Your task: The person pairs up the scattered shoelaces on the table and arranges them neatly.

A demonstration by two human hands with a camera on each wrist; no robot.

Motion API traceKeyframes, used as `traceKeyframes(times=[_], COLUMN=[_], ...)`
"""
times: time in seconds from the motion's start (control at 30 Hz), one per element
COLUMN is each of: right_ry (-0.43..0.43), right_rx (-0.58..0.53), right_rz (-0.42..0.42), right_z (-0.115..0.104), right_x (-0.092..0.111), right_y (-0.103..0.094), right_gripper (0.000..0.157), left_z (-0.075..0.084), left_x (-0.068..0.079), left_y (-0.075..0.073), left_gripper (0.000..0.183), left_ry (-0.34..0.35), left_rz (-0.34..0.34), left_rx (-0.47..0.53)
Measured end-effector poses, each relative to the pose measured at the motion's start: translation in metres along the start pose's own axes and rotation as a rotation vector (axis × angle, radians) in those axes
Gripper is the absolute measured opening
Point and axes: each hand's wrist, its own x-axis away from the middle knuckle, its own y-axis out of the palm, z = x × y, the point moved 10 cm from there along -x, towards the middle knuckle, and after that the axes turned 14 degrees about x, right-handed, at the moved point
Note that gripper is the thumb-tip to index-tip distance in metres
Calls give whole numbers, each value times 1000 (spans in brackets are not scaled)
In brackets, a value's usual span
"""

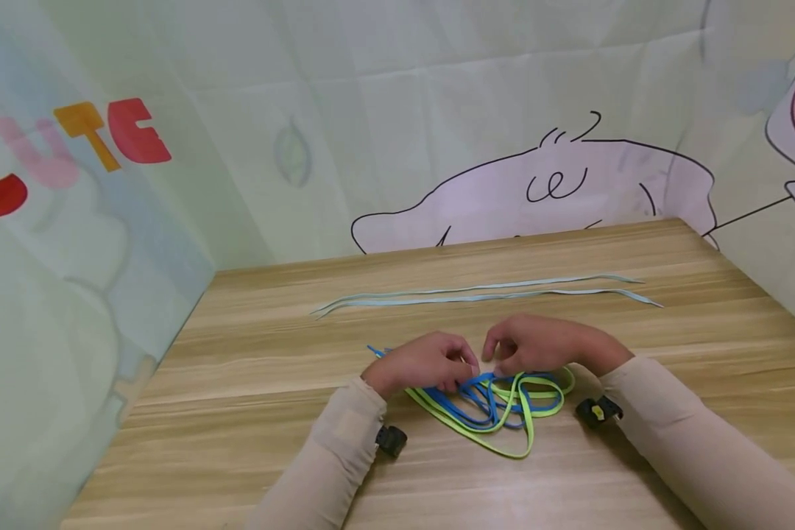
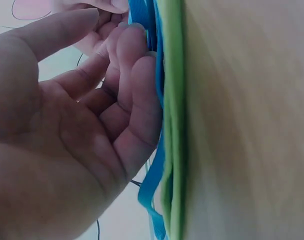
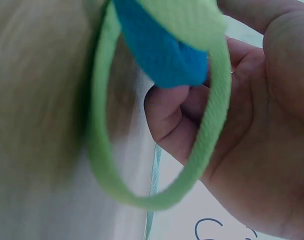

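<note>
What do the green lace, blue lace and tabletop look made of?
Green lace: woven textile, matte; fine weave shows up close. Cotton or synthetic, can't tell.
Blue lace: probably similar fabric, matte; soft folds, faint texture.
Tabletop: wood or wood-effect laminate, low sheen; streaky grain, soft pale highlight near the front.

wood-grain table (image 1: 238,383) beside cartoon-printed backdrop (image 1: 397,125)

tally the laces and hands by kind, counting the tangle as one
Stretched-out pale blue laces: 2
Blue and green lace tangle: 1 (individual laces can't be counted)
Hands, left hand and right hand: 2
Total: 5
</note>
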Motion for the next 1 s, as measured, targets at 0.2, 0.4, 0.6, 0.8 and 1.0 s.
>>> traceKeyframes(times=[0.2, 0.4, 0.6, 0.8, 1.0], right_ry=[-25, -30, -37, -59, -129], right_rx=[-22, -27, -23, -14, -14], right_rz=[-25, -47, -51, -51, -36], right_z=[-2, -3, -4, -7, -12], right_x=[1, 1, 2, 4, 2], right_y=[2, 4, 5, 6, 8], right_gripper=[24, 22, 15, 14, 13], left_z=[5, 6, 4, 5, 4], left_x=[1, 2, 1, 1, 1], left_y=[6, 8, 8, 10, 11], left_gripper=[8, 7, 5, 5, 4], left_ry=[36, 34, 39, 38, 31], left_rz=[-5, -5, -4, -16, -21], left_rx=[-40, -75, -90, -87, -87])
